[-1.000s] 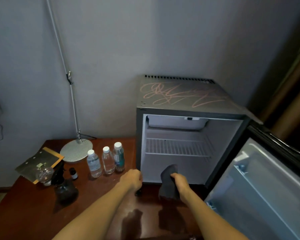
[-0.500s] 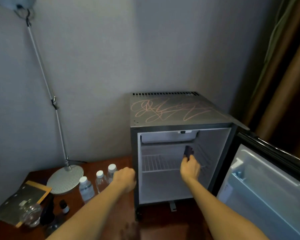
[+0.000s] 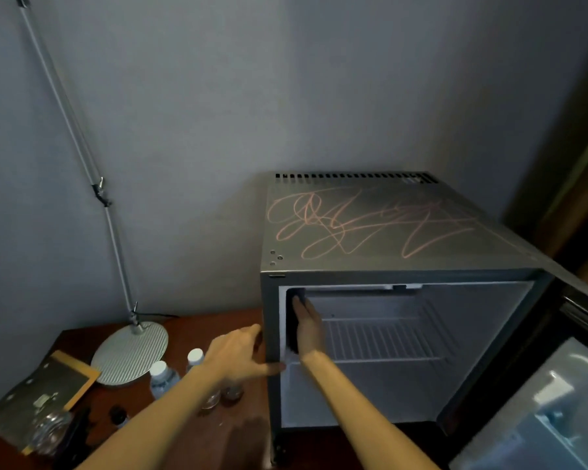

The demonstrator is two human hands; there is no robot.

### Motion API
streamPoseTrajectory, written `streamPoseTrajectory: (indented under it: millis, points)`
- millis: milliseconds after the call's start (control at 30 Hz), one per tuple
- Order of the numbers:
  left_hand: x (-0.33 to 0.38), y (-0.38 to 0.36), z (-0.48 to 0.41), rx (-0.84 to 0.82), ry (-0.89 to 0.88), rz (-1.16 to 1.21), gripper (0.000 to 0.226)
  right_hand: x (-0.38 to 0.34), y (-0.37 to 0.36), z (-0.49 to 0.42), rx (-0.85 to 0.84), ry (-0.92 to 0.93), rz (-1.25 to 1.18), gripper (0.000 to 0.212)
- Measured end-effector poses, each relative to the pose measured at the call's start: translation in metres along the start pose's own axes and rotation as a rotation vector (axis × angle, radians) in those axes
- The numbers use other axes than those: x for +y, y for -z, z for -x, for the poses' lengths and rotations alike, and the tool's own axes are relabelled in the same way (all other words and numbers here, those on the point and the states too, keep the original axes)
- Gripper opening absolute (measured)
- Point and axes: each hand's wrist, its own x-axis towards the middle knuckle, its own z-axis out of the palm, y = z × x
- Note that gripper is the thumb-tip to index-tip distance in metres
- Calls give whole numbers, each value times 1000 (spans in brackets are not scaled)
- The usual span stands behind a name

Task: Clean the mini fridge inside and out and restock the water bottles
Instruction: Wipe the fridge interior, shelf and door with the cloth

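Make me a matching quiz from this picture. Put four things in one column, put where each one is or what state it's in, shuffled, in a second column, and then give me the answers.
Column one
1. dark cloth
2. water bottles
3. fridge door
4. pink scribble

Column two
A. swung open at the right
B. on top of the mini fridge
C. pressed flat by the right hand against the left inner wall
D. standing on the wooden table

Pairs: 1-C, 2-D, 3-A, 4-B
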Motion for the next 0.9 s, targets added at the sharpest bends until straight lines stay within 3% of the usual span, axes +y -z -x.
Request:
streamPoseTrajectory:
  millis: [100,267,433,600,767,900]
  points:
    - [-4,5,-11,-73,-25,-6,100,-1,-3,-19,-103,-135,-117,44]
    - [-5,6,-18,-111,-89,-24,105,-7,-6,-31,-215,-249,-93,47]
    - [-8,-2,-11,-13,-15,-19,93,-9,-5,-22,-235,-158,-157,40]
    - [7,0,17,120,-9,2,71,-5,-2,12,-270,-39,-197,54]
    - [26,20,42,232,-39,39,53,-9,2,53,-300,-62,-379,52]
    - [44,46,51,300,-62,-54,45,-37,6,65,-225,-161,-479,48]
